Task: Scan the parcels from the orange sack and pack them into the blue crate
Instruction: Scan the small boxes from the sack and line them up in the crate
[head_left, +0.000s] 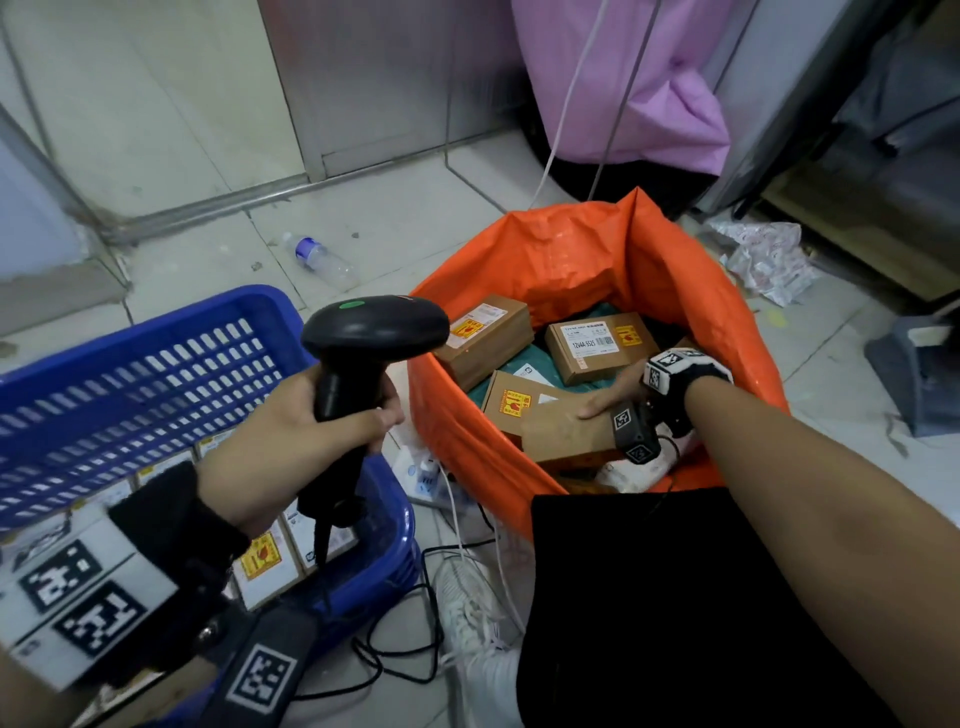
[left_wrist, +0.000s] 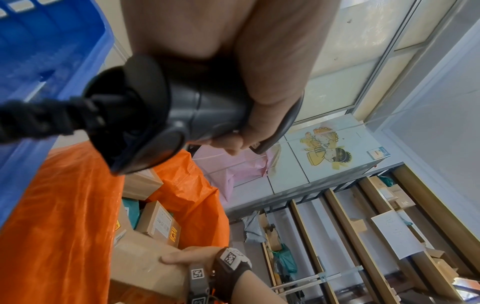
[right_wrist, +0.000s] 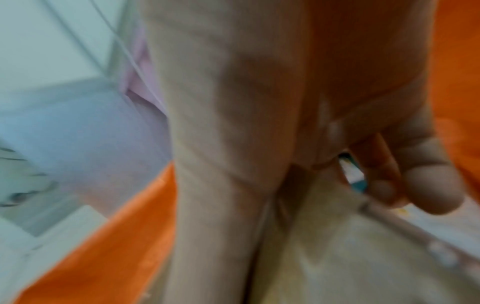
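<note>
My left hand grips the handle of a black barcode scanner, held above the gap between the blue crate and the orange sack, its head pointing at the sack. In the left wrist view the scanner fills the centre. My right hand reaches into the sack and grips a plain brown cardboard parcel by its edge, thumb on top. The parcel looks tilted up against the sack's near wall. The right wrist view is blurred; fingers curl over a pale surface.
Several labelled brown boxes and a green bag lie in the sack. Labelled parcels line the crate's bottom. A plastic bottle lies on the floor beyond. Cables trail by my white shoe. Shelving stands at the right.
</note>
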